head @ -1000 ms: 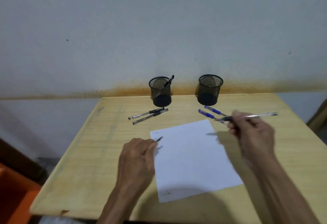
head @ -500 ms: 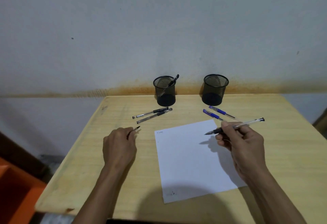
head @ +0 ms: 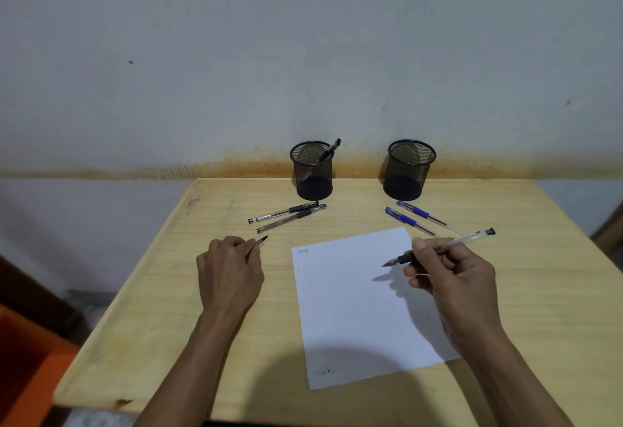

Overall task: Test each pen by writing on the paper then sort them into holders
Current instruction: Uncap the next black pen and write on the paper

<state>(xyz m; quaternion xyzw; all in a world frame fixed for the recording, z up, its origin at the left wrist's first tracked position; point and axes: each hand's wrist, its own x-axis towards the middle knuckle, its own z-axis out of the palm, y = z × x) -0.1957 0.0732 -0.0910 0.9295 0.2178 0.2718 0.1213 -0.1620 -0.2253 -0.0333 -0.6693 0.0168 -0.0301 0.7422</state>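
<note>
The right hand (head: pixel 448 278) grips an uncapped clear-barrelled pen (head: pixel 441 247) between thumb and fingers, its black grip section just past the fingertips and its tip pointing left, held a little above the paper (head: pixel 357 308). The pen's rear end sticks out past the hand to the upper right. The tip casts a small shadow on the sheet below it.

The left hand (head: pixel 229 271) rests on the wooden table (head: pixel 161 325) left of the paper, fingers curled round a small dark pen cap (head: pixel 260 241) whose pointed end pokes out beyond the knuckles.

The white sheet lies between the two hands, slightly turned, with a short handwritten word near its top left corner and a few faint marks near its bottom edge.

Just beyond the left hand lie two black pens (head: pixel 286 215) side by side, nearly parallel. Beyond the right hand lie two blue pens (head: pixel 414 217), also side by side, one reaching close to the paper's far corner.

Further out, at the table's far edge against the wall, stand two black mesh holders. The left holder (head: pixel 313 170), beyond the black pens, has one black pen (head: pixel 329 150) leaning in it. The right holder (head: pixel 409 168), beyond the blue pens, shows no pen above its rim.

An orange object (head: pixel 23 366) sits low to the left of the table.
</note>
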